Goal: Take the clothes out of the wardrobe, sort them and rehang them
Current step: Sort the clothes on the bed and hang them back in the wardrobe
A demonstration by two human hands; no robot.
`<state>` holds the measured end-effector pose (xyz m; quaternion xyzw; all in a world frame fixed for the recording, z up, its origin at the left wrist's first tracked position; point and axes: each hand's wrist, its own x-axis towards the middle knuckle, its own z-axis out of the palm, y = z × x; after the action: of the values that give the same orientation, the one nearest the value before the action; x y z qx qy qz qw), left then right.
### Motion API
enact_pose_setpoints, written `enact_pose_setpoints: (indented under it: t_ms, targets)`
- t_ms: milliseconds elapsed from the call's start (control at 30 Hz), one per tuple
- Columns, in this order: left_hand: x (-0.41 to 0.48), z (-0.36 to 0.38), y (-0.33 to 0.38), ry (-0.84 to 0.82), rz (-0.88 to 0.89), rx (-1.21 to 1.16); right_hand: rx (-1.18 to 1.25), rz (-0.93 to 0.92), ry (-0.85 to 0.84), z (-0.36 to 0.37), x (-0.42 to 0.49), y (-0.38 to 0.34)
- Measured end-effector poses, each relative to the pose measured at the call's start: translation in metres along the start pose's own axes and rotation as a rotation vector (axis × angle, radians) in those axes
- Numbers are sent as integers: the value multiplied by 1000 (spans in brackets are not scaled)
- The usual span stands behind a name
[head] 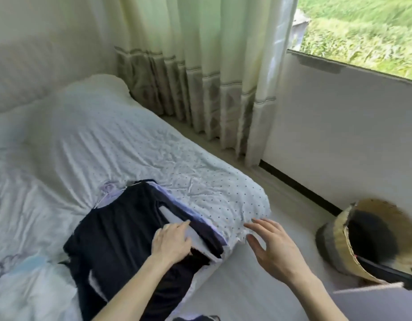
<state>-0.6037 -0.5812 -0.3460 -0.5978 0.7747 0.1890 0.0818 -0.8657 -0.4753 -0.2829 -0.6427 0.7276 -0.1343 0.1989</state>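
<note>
Where bed (89,140) ends, dark navy clothes (121,230), white-striped

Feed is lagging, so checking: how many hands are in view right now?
2. The left hand presses on the dark clothes pile on the bed; the right hand hovers open beside the bed's corner.

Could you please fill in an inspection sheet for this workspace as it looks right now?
Surface: bed covered with a wrinkled white dotted sheet.
Job's things: pile of clothes, dark navy with lavender and white layers, lying on the bed near its corner.
Clutter: woven basket on the floor at right, something dark inside.
Hands: left hand rests flat on the pile; right hand open, fingers spread, beside the bed corner, holding nothing.
Cables: nothing seen.
Surroundings: pale curtain; window onto greenery.
</note>
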Motion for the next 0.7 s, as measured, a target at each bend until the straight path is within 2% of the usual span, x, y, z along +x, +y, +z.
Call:
enact_pose_setpoints:
  t_ms: [167,333,533,700]
  targets:
    - [-25,-6,-62,86,-212,-122,-53,-244,-109,12,44,-53]
    - [-50,-8,-95,138,-371,-167,-116,-440,-164,17,77,-92]
    - [-71,-6,-133,209,-546,-147,-131,-555,-245,44,111,-119]
    - [-74,-3,-168,191,-621,-139,-141,-591,-362,82,144,-150]
